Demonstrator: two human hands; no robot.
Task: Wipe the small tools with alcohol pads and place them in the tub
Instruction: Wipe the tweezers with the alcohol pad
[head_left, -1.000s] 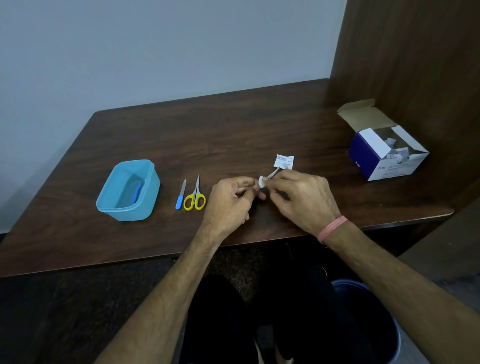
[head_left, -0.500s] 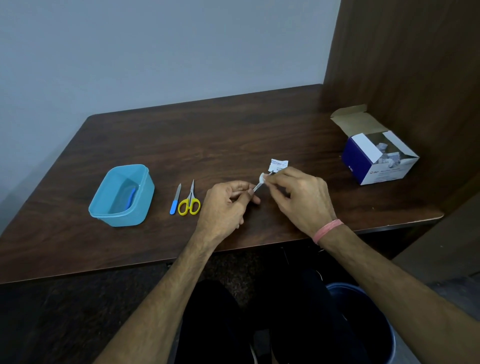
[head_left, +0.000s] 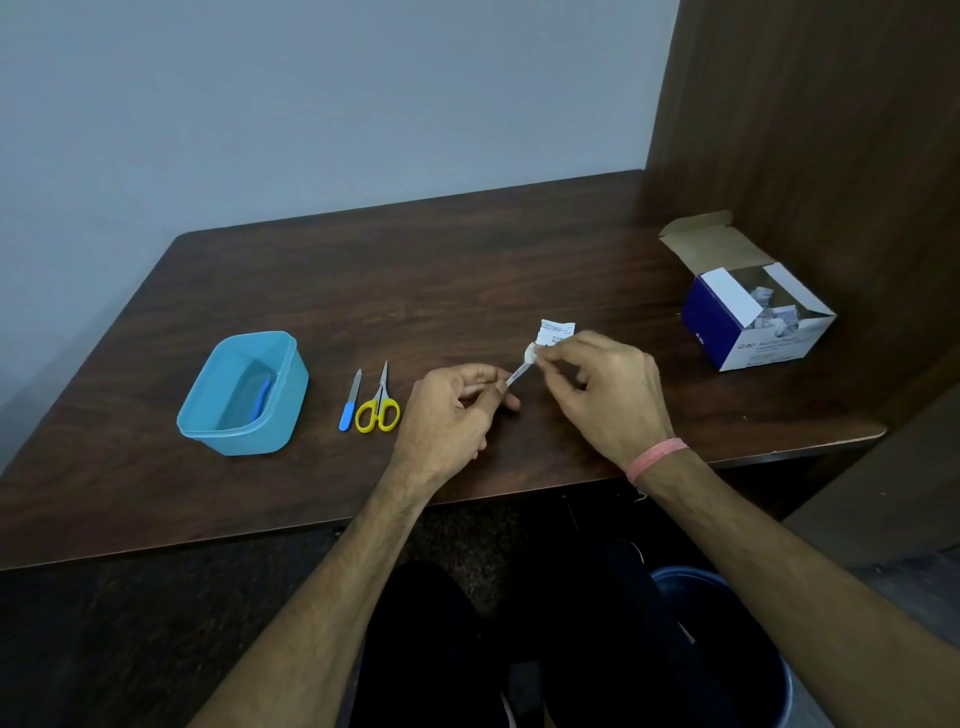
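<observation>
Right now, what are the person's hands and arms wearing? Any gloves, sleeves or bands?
No gloves: the left hand and right hand are bare, forearms uncovered with no sleeves in view. The right wrist has a thin pink wristband; the left wrist has nothing.

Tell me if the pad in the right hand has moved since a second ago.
Yes. The pad slid away from the left hand, toward the wrapper beyond it; bare metal of the tool now shows between them.

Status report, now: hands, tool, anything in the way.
Left hand grips metal tool. Right hand wipes it with alcohol pad. Path to tub open.
</observation>
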